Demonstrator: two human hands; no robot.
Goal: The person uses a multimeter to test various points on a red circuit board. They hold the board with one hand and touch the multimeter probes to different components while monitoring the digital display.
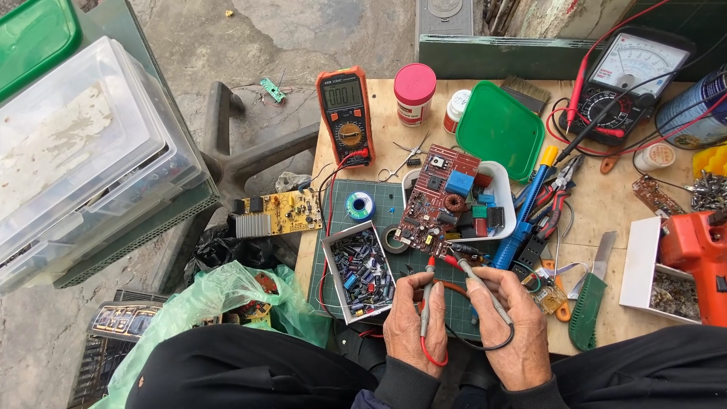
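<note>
- While the left hand [413,322] pinches a red probe [429,291] and the right hand [511,322] pinches a black probe [473,276], both tips rest on the near edge of the circuit board [435,201]; a slip could bridge neighbouring solder points.
- Propped on the white tub [506,198], the board might tip.
- Probe leads could snag the box of capacitors [361,271] at left.

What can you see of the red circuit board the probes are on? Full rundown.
The red circuit board is a reddish-brown rectangular board lying tilted, its upper part propped on the rim of a white tub and its lower end over the green cutting mat. The component side faces up: a blue box part, a copper-wound toroid, black blocks and small dark capacitors. Two probe tips meet its lower edge, one held in the left hand, one in the right hand. No damage can be made out.
</note>
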